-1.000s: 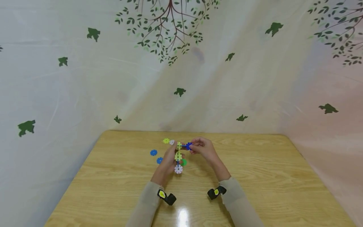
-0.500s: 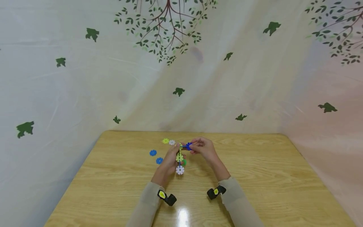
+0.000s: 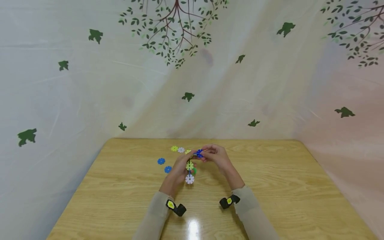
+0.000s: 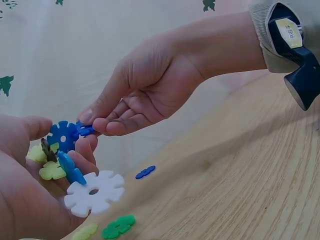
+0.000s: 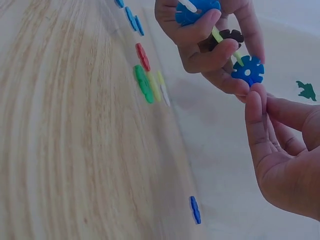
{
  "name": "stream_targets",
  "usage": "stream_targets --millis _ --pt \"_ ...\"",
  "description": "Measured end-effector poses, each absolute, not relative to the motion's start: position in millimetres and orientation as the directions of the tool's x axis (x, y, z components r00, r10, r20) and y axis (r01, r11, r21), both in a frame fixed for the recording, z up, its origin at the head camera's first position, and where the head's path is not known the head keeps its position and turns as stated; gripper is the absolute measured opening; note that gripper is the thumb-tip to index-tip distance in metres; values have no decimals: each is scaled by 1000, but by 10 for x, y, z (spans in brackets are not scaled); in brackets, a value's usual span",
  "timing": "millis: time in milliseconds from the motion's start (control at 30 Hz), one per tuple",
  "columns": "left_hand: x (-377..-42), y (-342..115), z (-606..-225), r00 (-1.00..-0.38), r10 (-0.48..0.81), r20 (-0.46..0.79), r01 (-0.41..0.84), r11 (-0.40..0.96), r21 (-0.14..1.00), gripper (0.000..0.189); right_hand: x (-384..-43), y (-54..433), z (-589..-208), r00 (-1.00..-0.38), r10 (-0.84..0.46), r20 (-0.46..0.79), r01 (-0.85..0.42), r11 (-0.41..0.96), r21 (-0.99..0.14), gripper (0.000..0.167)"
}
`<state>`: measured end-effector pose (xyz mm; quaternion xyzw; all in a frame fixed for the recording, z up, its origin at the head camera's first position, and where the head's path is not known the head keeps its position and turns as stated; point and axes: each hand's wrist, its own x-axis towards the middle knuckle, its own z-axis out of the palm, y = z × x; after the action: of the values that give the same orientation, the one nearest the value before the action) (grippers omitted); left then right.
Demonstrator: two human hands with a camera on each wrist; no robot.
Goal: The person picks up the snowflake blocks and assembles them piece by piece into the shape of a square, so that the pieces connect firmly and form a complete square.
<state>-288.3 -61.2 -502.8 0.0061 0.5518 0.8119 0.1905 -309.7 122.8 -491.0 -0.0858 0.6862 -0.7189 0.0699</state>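
Observation:
A chain of slotted plastic snowflake discs hangs between the hands above the table. My left hand (image 3: 179, 167) grips the chain, its thumb lying at a blue disc (image 4: 59, 131). Lower along the chain come a dark brown disc (image 5: 231, 35), a yellow disc (image 4: 52, 171), a light blue disc (image 4: 70, 169) and a white disc (image 4: 107, 186). With thumb and fingertips, my right hand (image 3: 218, 159) pinches a dark blue disc (image 4: 85, 130) at the chain's far end, right against the blue one. The right fingers hide part of that dark blue disc in the right wrist view.
Loose discs lie on the wooden table (image 3: 270, 186): yellow (image 3: 174, 148), white (image 3: 181, 150) and two blue ones to the left. Nearer the hands are a green disc (image 5: 143, 84), a red disc (image 5: 142, 56) and a separate dark blue disc (image 5: 195, 210). A cloth backdrop (image 3: 150, 110) rises behind.
My left thumb has slid right along the chain, from the upper yellow disc to the blue disc close to my right fingers. The right hand keeps its pinch in nearly the same place.

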Motion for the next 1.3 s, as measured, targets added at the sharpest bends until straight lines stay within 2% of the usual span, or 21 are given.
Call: stream_targets --millis 533,700,900,1100,1300 --pt "-2894 -803 -4963 -905 354 -234 -344 -289 893 32 -3101 1167 -4903 -964 -265 14 -28 47 -999 26" --pt "-2927 -943 -4969 -931 276 -239 -323 -318 891 26 -3129 1176 -4891 -943 -334 12 -80 191 -978 26" --pt "-2922 -1097 -5003 -947 199 -252 -306 -324 895 28 -3183 1179 -4924 -862 -506 -41 -182 382 -906 23" --pt "-2914 -1154 -5033 -944 229 -239 -302 -300 905 37 -3197 1100 -4955 -822 -556 -122 -228 517 -825 23" --pt "-2897 -1169 -5069 -932 265 -246 -321 -289 902 34 -3159 982 -4973 -815 -560 -150 -265 589 -763 24"
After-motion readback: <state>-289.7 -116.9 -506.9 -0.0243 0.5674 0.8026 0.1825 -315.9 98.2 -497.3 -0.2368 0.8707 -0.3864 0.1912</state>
